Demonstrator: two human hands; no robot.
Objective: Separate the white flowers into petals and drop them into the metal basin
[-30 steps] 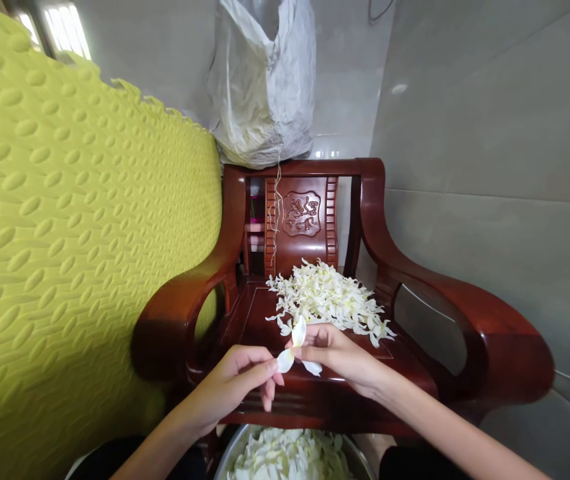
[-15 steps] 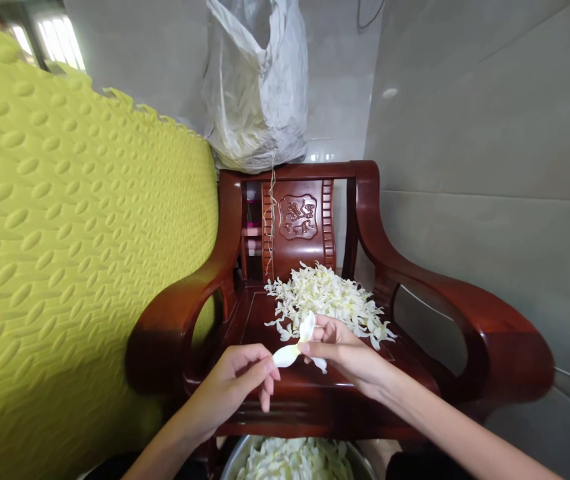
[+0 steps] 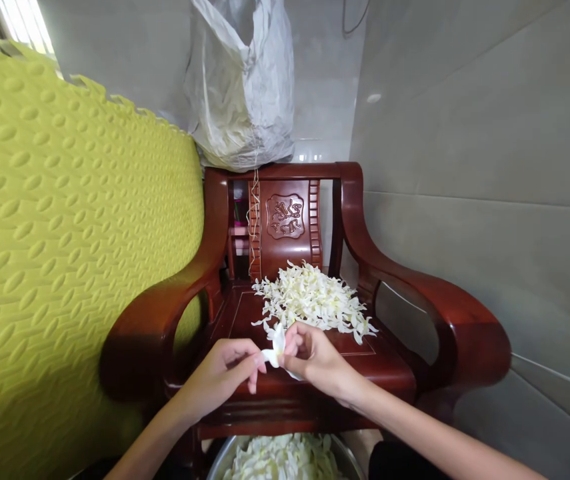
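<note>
A white flower (image 3: 278, 340) with a yellowish centre is held between my hands, above the front edge of the chair seat. My left hand (image 3: 229, 369) pinches the tip of one petal between thumb and forefinger. At the flower's base, my right hand (image 3: 315, 357) is closed, with a petal showing below its fingers. Behind the hands, a heap of white flowers (image 3: 315, 297) lies on the seat of the dark red wooden chair (image 3: 285, 250). Below the seat, a metal basin (image 3: 219, 460) holds many loose white petals (image 3: 285, 459).
A large white plastic bag (image 3: 245, 87) rests at the top of the chair back, with strings (image 3: 255, 213) hanging from it. A yellow textured foam mat (image 3: 79, 220) stands along the left. Grey tiled wall (image 3: 485, 133) rises on the right. Curved armrests (image 3: 445, 313) flank the seat.
The view has shifted, so the chair sits further left in the picture. My hands have come closer together, and less of the petal in my left fingers shows.
</note>
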